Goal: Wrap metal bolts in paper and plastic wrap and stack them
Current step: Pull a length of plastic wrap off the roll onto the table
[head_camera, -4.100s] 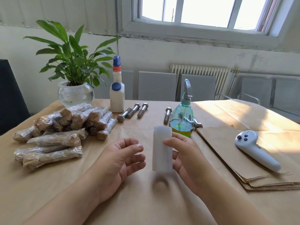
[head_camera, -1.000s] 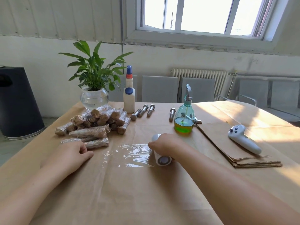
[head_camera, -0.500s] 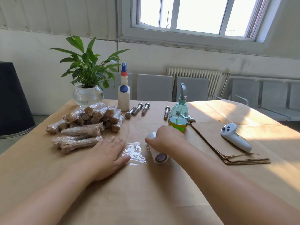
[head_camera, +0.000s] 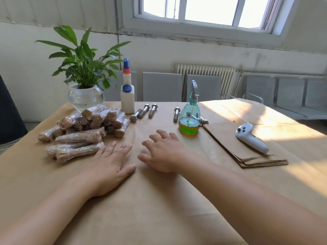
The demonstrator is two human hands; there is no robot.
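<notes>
From the head view, my left hand (head_camera: 110,167) has slid up from the worktop's (head_camera: 159,209) left side and now lies flat mid-worktop, fingers (head_camera: 113,147) straight and slightly spread, touching the nearest wrapped bolts (head_camera: 77,151). My right hand (head_camera: 164,154), which gripped the plastic wrap roll a moment ago, now arches over that spot with fingers loosely fanned; the roll is hidden, so I cannot tell if I'm pressing it. I judge I'm smoothing the film, ready for a bolt. Bare bolts (head_camera: 143,111) wait near the far edge, paper sheets (head_camera: 230,142) toward the right edge.
</notes>
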